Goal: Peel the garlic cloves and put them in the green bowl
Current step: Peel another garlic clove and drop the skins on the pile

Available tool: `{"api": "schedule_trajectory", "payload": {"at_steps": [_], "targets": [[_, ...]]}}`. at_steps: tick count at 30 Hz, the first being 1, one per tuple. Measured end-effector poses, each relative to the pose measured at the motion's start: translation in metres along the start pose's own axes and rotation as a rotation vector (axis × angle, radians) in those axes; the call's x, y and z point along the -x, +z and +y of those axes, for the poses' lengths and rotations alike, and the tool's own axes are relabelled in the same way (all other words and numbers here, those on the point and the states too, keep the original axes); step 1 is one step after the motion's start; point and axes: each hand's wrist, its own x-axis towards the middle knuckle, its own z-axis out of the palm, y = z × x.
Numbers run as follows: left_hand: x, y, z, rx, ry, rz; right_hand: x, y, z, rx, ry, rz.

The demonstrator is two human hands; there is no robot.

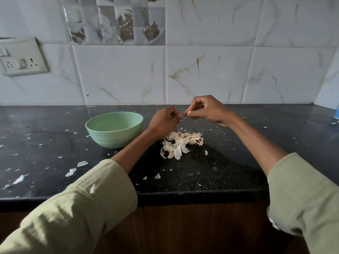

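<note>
Black speckled stone is what the surface (pixel 220 171) is made of, and both hands hover above it, raised off it, almost meeting over the middle. The right hand (pixel 207 110) has its fingers curled in, thumb and fingertips pinching a pale garlic clove (pixel 189 113) at its left end. The left hand (pixel 165 121) sits just beside it, a bit lower, fingers bunched together and pinching something thin near the clove. Looks like a bit of skin, but it's too small and blurry to say for sure. Both forearms come up from the bottom corners, bare from about mid-forearm, with olive green sleeves (pixel 82 208) rolled back; the upper arms run out of the picture.

The green bowl (pixel 114 132) stands upright on the surface just left of the left hand, close to the wrist but I can't tell if they touch. From this angle only the far inner wall shows, so no idea what's at the bottom.

Right under the hands, toward the front, there's a heap of papery garlic peels (pixel 180 144), with smaller flakes scattered all over. Whether any whole cloves are mixed into the heap is hard to make out. A flake clings to the left sleeve too
</note>
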Motion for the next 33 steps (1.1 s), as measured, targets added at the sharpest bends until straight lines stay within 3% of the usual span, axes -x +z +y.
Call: {"api": "schedule_trajectory", "payload": {"at_steps": [24, 33], "targets": [[-0.008, 0.005, -0.014, 0.009, -0.088, 0.033, 0.003, 0.007, 0.004, 0.464, 0.089, -0.076], [-0.008, 0.006, -0.013, -0.015, -0.085, 0.013, -0.003, 0.008, -0.015, 0.489, -0.243, 0.413]]}}
